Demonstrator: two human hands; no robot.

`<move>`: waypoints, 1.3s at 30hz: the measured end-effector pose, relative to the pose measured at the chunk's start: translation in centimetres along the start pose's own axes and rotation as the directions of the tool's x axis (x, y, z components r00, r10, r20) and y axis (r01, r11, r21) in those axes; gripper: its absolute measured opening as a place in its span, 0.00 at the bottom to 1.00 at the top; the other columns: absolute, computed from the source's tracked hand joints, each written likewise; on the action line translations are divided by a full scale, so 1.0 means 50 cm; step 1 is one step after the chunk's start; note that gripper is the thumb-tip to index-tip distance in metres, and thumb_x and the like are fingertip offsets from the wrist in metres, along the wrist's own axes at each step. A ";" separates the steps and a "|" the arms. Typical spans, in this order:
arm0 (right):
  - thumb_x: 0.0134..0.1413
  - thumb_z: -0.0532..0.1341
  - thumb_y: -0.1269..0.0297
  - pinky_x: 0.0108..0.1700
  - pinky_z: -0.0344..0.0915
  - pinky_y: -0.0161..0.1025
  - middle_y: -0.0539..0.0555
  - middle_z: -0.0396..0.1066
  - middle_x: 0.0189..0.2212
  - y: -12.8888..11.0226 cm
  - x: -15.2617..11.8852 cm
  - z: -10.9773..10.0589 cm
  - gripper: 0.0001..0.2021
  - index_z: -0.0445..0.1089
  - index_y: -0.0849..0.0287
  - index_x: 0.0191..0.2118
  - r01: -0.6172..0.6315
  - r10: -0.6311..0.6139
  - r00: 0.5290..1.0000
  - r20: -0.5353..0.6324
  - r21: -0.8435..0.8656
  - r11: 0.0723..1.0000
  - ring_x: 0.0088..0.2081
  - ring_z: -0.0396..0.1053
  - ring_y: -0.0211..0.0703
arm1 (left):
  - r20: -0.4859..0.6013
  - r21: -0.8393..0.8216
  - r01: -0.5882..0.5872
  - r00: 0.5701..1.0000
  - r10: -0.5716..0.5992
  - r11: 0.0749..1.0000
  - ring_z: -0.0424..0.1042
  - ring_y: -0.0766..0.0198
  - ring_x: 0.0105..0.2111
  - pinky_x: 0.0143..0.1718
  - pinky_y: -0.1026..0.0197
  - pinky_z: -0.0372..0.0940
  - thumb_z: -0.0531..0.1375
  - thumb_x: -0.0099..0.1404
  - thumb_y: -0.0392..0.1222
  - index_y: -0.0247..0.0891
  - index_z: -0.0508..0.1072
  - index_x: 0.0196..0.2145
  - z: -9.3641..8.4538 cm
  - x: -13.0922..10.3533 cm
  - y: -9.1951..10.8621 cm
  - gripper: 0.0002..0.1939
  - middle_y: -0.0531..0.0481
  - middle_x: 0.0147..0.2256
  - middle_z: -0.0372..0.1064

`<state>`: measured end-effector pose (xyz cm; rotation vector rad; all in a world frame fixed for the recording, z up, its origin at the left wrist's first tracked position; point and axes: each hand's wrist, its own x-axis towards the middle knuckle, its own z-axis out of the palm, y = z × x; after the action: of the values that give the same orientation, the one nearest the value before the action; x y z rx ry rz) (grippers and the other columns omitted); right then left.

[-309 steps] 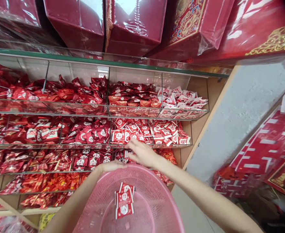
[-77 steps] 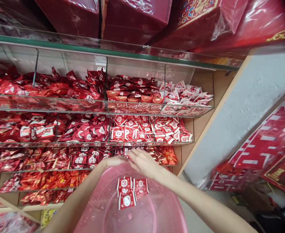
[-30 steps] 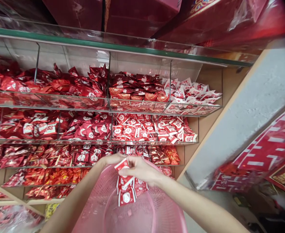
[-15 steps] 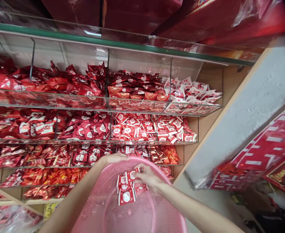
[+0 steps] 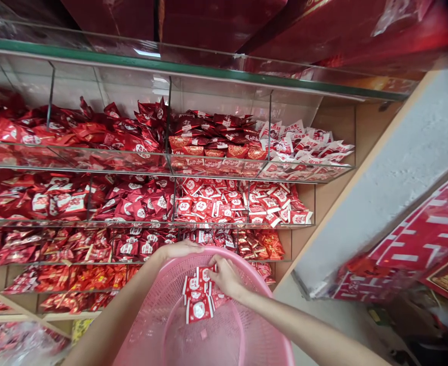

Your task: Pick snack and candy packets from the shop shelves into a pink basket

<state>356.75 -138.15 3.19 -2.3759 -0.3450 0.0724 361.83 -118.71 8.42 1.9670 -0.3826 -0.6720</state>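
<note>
My left hand point(image 5: 180, 250) grips the far rim of a pink plastic basket point(image 5: 258, 325), its fingertips hidden beyond the rim. Inside the basket, several small red-and-white candy packets point(image 5: 199, 309) lie in a loose cluster against the far wall. Right above their upper edge is my right hand point(image 5: 227, 277), thumb and forefinger apart beside the topmost packet point(image 5: 203, 276). Its other fingers are partly hidden, and no packet looks pinched in it.
Glass-divided shelves rise in front, full of red packets point(image 5: 140, 198). Similar red-and-white packets point(image 5: 209, 201) fill a bin beyond the basket. White-and-red packets point(image 5: 308, 140) sit at upper right. A wooden side panel point(image 5: 334, 208) and a pale wall point(image 5: 395, 152) bound the right.
My right hand has shifted slightly up and its thumb and forefinger have parted from the top packet, which stays in the cluster. My left hand stays on the rim.
</note>
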 end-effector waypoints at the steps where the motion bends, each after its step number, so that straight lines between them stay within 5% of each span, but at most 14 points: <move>1: 0.50 0.57 0.62 0.35 0.61 0.37 0.52 0.68 0.33 -0.001 -0.003 -0.004 0.08 0.64 0.56 0.37 0.030 -0.030 1.000 -0.003 -0.074 0.997 0.35 0.67 0.43 | 0.002 0.001 0.007 1.000 -0.007 1.000 0.70 0.57 0.38 0.40 0.61 0.62 0.59 0.53 0.58 0.44 0.78 0.34 0.001 -0.001 0.001 0.18 0.53 0.36 0.76; 8: 0.56 0.52 0.64 0.36 0.61 0.41 0.59 0.70 0.37 -0.026 -0.013 -0.025 0.14 0.60 0.59 0.47 0.101 -0.073 0.994 0.082 -0.425 0.900 0.38 0.69 0.50 | 0.001 -0.014 0.007 1.000 -0.007 1.000 0.69 0.58 0.39 0.40 0.62 0.62 0.59 0.52 0.58 0.44 0.78 0.35 0.003 0.003 0.002 0.19 0.53 0.37 0.75; 13: 0.57 0.52 0.62 0.35 0.60 0.42 0.64 0.68 0.42 -0.065 -0.012 -0.071 0.11 0.63 0.59 0.43 0.141 -0.135 0.990 0.045 -0.447 0.883 0.37 0.70 0.51 | 0.010 -0.004 -0.029 1.000 0.029 1.000 0.68 0.56 0.41 0.43 0.60 0.60 0.59 0.52 0.58 0.43 0.77 0.37 -0.001 0.016 -0.010 0.21 0.51 0.38 0.75; 21: 0.60 0.46 0.61 0.34 0.57 0.37 0.56 0.69 0.35 -0.182 0.041 -0.208 0.13 0.66 0.58 0.37 0.288 -0.382 0.887 -0.259 -0.337 0.897 0.33 0.67 0.42 | 0.032 0.025 -0.048 0.998 0.047 0.999 0.67 0.57 0.43 0.46 0.60 0.58 0.58 0.53 0.60 0.43 0.77 0.37 -0.011 0.032 -0.024 0.22 0.52 0.40 0.74; 25: 0.57 0.50 0.58 0.41 0.55 0.42 0.58 0.70 0.36 -0.199 0.108 -0.247 0.14 0.71 0.58 0.35 0.176 -0.342 0.857 -0.385 -0.405 0.897 0.40 0.63 0.48 | 0.045 -0.045 0.016 0.999 -0.014 0.999 0.69 0.56 0.40 0.44 0.59 0.60 0.59 0.52 0.60 0.41 0.77 0.38 -0.004 0.009 -0.004 0.23 0.49 0.39 0.74; 28: 0.55 0.52 0.54 0.43 0.53 0.46 0.60 0.71 0.35 -0.199 0.155 -0.254 0.17 0.73 0.58 0.28 0.077 -0.245 0.891 -0.383 -0.404 0.912 0.43 0.61 0.52 | 0.040 -0.090 0.017 0.999 -0.013 0.996 0.69 0.56 0.40 0.44 0.59 0.60 0.60 0.51 0.60 0.41 0.77 0.38 -0.001 -0.004 0.006 0.23 0.49 0.39 0.74; 32: 0.53 0.52 0.52 0.43 0.52 0.48 0.58 0.72 0.28 -0.203 0.193 -0.246 0.20 0.70 0.59 0.20 -0.003 -0.098 0.941 -0.324 -0.296 0.955 0.41 0.64 0.51 | 0.043 -0.113 0.034 0.999 -0.029 0.993 0.70 0.55 0.40 0.44 0.58 0.61 0.60 0.50 0.61 0.42 0.77 0.37 -0.002 -0.008 0.003 0.23 0.48 0.39 0.75; 39: 0.48 0.56 0.58 0.47 0.50 0.51 0.49 0.70 0.23 -0.207 0.213 -0.223 0.15 0.66 0.59 0.17 0.017 -0.043 0.929 -0.368 -0.074 0.997 0.35 0.66 0.43 | 0.018 -0.089 0.036 0.999 -0.035 0.995 0.70 0.54 0.41 0.43 0.59 0.61 0.60 0.51 0.61 0.42 0.78 0.36 -0.008 -0.012 -0.007 0.22 0.49 0.40 0.75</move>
<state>366.33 -135.38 18.86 -2.3871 -0.2039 -0.4047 361.60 -117.96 8.42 1.8887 -0.3232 -0.7163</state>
